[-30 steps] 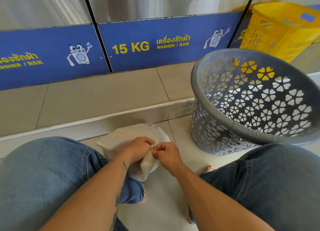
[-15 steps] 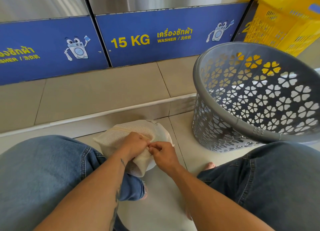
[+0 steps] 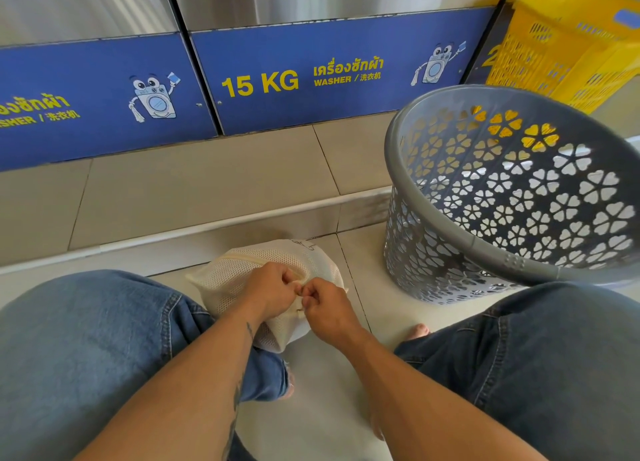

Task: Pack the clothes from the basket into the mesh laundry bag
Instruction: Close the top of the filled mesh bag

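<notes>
A cream mesh laundry bag [image 3: 239, 277] lies bulging on the tiled floor between my knees. My left hand [image 3: 268, 291] pinches the bag's fabric near its zip. My right hand [image 3: 327, 310] pinches the same spot from the right, fingertips touching the left hand's. What sits between the fingertips is too small to tell. To the right stands the grey basket [image 3: 446, 225] with flower-shaped holes. The part of its inside that I can see shows no clothes; its bottom is hidden by the near rim.
Blue-panelled washers [image 3: 311, 76] line the back on a raised tiled step [image 3: 194, 187]. A yellow crate [image 3: 568, 41] stands at the far right behind the grey basket. My jeans-clad knees flank the bag, and bare toes [image 3: 417, 330] show beside the right knee.
Both hands stay pinched together on the bag, shifting only slightly at the zip. The camera view has wobbled a little.
</notes>
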{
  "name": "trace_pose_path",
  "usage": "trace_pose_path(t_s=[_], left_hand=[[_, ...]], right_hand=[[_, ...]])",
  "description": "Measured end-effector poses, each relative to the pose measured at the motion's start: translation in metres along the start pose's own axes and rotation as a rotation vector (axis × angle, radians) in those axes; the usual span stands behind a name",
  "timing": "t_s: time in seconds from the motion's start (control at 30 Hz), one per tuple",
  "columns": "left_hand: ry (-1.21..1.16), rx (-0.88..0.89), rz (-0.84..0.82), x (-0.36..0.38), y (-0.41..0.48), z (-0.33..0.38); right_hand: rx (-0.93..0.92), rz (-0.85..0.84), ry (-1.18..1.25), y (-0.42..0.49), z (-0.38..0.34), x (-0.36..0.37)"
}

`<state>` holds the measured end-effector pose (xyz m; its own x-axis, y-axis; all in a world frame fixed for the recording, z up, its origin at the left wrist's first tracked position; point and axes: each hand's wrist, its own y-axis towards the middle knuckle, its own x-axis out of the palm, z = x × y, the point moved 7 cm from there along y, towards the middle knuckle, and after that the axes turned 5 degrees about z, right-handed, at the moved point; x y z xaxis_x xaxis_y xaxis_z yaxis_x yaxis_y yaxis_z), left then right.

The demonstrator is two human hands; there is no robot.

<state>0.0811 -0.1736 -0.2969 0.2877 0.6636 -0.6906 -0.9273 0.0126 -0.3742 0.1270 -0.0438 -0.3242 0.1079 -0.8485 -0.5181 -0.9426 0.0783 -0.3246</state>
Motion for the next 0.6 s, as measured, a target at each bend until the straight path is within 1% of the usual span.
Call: trace_pose_path(t_s=[0.13, 0.23, 0.47, 0.6], left_hand=[[-0.064, -0.011, -0.067, 0.003, 0.000, 0.000], [-0.156, -0.068, -0.102, 0.004, 0.000, -0.004], [-0.303, -0.229, -0.165, 0.005, 0.000, -0.006], [-0.352, -0.264, -0.158, 0.005, 0.001, -0.008]], right_hand=[[0.011, 0.008, -0.026, -0.002, 0.000, -0.002], [0.012, 0.028, -0.018, -0.004, 0.000, -0.004], [0.054, 0.088, 0.129, -0.007, -0.003, -0.010], [0.057, 0.145, 0.185, -0.009, -0.004, -0.014]])
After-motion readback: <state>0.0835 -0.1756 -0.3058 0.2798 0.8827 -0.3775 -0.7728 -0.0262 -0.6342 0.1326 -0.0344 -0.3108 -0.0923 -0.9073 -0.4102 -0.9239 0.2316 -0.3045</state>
